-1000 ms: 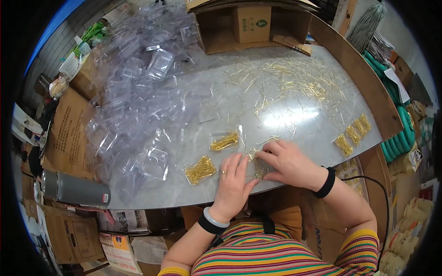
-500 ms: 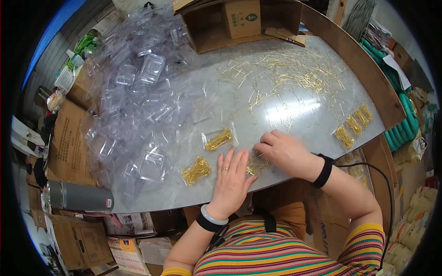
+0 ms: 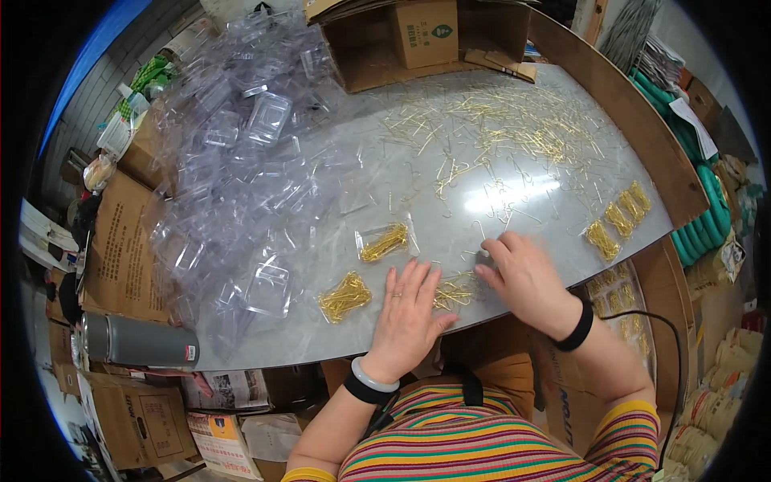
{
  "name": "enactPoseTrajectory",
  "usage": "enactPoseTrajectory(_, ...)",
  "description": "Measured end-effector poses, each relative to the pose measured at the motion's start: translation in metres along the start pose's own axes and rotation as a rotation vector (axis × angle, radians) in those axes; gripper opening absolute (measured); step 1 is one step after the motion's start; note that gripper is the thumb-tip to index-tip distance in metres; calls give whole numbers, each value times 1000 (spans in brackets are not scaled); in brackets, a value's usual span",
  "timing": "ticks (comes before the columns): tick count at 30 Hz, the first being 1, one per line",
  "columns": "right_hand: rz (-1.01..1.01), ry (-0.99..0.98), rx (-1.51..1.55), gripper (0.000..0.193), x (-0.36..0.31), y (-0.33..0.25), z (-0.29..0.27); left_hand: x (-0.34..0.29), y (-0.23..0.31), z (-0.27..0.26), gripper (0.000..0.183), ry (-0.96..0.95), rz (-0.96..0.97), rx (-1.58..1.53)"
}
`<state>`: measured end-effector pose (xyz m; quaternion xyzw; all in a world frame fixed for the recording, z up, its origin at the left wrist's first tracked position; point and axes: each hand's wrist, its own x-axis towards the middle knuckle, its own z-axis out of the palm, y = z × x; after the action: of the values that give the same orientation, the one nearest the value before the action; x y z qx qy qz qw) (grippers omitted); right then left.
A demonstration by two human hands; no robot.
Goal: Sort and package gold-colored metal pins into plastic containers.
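Observation:
My left hand (image 3: 404,325) lies flat on the grey table, fingers stretched out and thumb apart. Beside its thumb is a small loose heap of gold wire hooks (image 3: 454,292). Just right of that heap, my right hand (image 3: 520,277) is low over the table. Its fingers are bent, with a gap between thumb and forefinger and nothing visible in them. Single hooks (image 3: 479,230) lie by its fingertips. A clear plastic tray filled with gold hooks (image 3: 385,243) sits beyond my left hand, and another bundle of hooks (image 3: 345,298) is to its left.
Clear plastic packs (image 3: 249,161) pile up across the table's left side. Loose hooks (image 3: 522,120) scatter at the far right, with several bundles (image 3: 602,239) by the right edge. A cardboard box (image 3: 353,60) stands at the back, a grey bottle (image 3: 148,341) at the near left.
My right hand has moved right, away from the small heap by my left hand, uncovering more of it. My left hand stays nearly in place.

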<state>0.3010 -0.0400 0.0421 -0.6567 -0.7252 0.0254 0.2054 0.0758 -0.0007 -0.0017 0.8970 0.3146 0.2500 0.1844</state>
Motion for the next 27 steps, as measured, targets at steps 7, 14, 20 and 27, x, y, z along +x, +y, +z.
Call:
enactPoseTrajectory(7,172,200,-14,50,-46,-28,29,-2,0,-3,74,-88,99,26)
enactPoseTrajectory(14,-105,221,146,43,-32,-35,47,-5,-2,0,81,-40,66,-12)
enactPoseTrajectory(20,-48,200,332,44,-23,-17,46,-1,-4,-1,90,-42,26,19)
enactPoseTrajectory(27,-245,13,242,64,-20,-12,20,1,-5,0,79,-20,51,47)
